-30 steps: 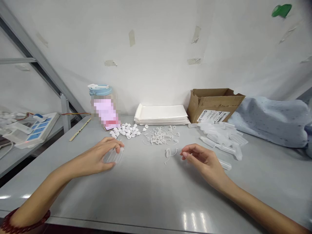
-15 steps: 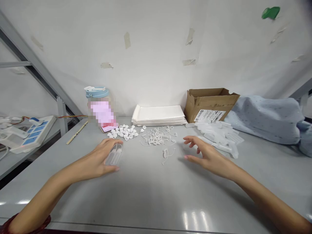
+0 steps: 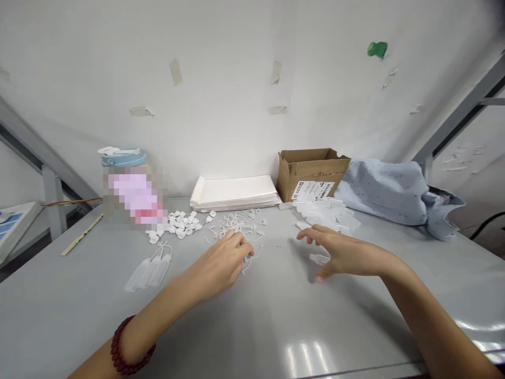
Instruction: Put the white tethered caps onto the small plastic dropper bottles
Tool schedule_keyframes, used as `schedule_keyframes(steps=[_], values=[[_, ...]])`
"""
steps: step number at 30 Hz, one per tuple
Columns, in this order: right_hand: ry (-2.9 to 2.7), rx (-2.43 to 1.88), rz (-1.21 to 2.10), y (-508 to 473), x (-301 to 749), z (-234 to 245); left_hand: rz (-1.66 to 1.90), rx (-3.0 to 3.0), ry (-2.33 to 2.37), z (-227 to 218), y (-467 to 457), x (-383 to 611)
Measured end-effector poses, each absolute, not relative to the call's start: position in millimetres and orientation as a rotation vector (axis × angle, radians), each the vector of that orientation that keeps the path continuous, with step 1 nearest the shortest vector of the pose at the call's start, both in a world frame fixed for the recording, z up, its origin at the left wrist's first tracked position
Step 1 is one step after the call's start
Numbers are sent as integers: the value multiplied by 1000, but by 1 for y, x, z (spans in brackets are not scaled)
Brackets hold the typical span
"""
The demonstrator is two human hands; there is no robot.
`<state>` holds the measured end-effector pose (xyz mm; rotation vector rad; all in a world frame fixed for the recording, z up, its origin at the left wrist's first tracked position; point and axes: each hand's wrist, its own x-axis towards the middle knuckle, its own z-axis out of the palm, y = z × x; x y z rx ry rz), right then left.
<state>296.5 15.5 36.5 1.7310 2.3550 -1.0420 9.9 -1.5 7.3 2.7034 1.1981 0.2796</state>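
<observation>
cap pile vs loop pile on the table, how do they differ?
The cap pile is stubby, chunky pieces; the loop pile is thin, tangled rings with tails. Nothing touches the cap pile; the left hand reaches the loop pile's near edge. Both are small white parts on the grey table.
</observation>
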Motion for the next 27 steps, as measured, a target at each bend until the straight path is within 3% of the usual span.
schedule_keyframes(steps=[5, 11, 15, 21, 27], values=[[2249, 1782, -908, 22, 303, 31, 419, 2732, 1198, -11, 0, 8], [2312, 1916, -912, 29, 299, 22, 926, 2648, 1160, -17, -3, 14], [2552, 1989, -1405, 25, 281, 18, 1221, 2571, 1130, -15, -9, 21], [2699, 1662, -2180, 0, 238, 1, 1308, 2285, 1115, -10, -20, 32], [2829, 1582, -2277, -16, 221, -10, 1243, 2162, 1059, -10, -26, 35]])
